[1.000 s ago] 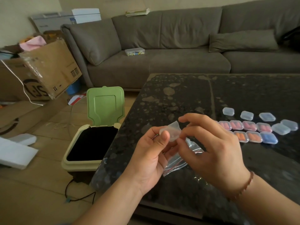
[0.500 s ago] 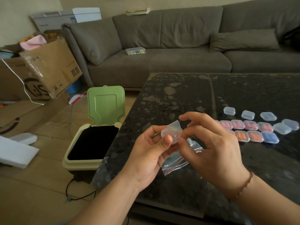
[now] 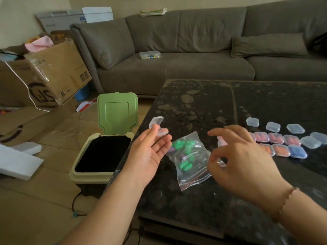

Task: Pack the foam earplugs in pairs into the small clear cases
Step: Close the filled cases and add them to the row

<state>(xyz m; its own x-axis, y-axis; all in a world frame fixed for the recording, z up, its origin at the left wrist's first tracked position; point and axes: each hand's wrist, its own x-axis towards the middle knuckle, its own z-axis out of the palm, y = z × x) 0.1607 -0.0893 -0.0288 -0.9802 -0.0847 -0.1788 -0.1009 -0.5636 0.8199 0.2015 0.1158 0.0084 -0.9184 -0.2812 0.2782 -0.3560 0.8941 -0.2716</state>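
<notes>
While the open clear case (image 3: 158, 127) rests loosely on our left hand's (image 3: 150, 152) flat fingers above the table edge (image 3: 141, 133), it could slip toward the bin (image 3: 99, 156). Our right hand (image 3: 242, 156), loosely curled and empty, hovers over the earplug bag (image 3: 190, 158).

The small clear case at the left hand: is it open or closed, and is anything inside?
Open and apparently empty: the small clear case has its lid raised above the base, and no coloured earplug shows inside.
</notes>
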